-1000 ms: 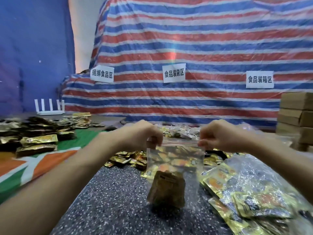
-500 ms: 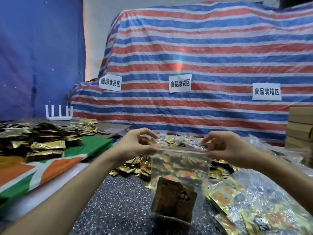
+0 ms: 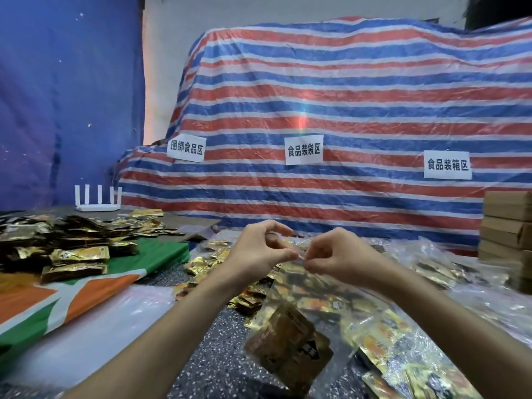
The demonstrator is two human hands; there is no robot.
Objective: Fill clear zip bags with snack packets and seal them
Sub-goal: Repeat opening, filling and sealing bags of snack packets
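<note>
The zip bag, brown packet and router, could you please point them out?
zip bag [image 3: 311, 286]: head view, clear upper wall.
brown packet [image 3: 288, 349]: head view, front face.
router [image 3: 98, 208]: head view, white base.

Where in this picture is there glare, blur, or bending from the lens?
Head view: a rainbow flare sits on the striped tarp; the clear bags at right glint; the brown packet in the zip bag looks soft; the cardboard boxes lean slightly, likely wide-angle distortion.

Left wall: blue sheet [image 3: 57, 96].
Back: red-white-blue striped tarp [image 3: 359, 90] over a bulky mass; three paper signs [image 3: 303, 149] on it; pale wall [image 3: 288, 10] above.
Right edge: stacked cardboard boxes [image 3: 508, 226].
Desk [image 3: 218, 341]: dark, speckled.
</note>
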